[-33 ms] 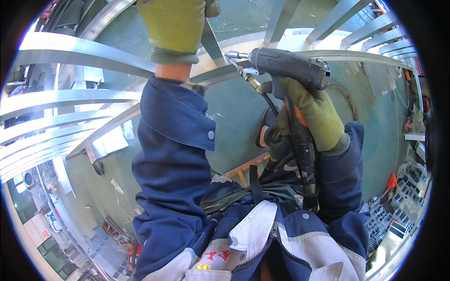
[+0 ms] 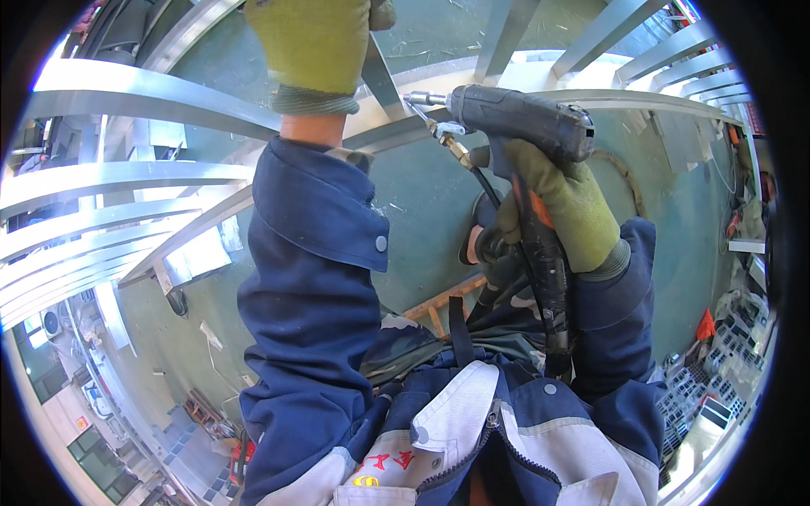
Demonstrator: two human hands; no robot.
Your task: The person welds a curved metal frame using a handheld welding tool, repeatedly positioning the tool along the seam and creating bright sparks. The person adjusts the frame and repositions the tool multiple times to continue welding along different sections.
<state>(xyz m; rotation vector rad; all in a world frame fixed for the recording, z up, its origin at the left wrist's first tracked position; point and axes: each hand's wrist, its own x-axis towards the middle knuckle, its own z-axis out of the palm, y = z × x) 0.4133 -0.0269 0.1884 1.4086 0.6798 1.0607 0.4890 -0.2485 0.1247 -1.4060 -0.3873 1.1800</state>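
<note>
1. I am seeing almost no change from the frame before: both hands and the tool are staying where they were.
2. The right hand (image 2: 567, 211), in a green glove, is gripping the handle of a dark power tool (image 2: 515, 118), fingers clenched round it.
3. The left hand (image 2: 314, 42), gloved too, is pressing on a metal bar (image 2: 380, 76) up top. I cannot tell if it is gripping or just resting there.
4. The tool is sitting near the top middle, just right of the left hand.
5. Silver metal bars (image 2: 126, 93) are curving all around, and a green floor (image 2: 422, 202) is lying far below.
6. A black hose (image 2: 544, 278) is hanging down from the tool, running in front of my blue jacket (image 2: 312, 287).
7. The tool's long body is lying nearly level, and its tip is pointing left at the bar by the left hand.
</note>
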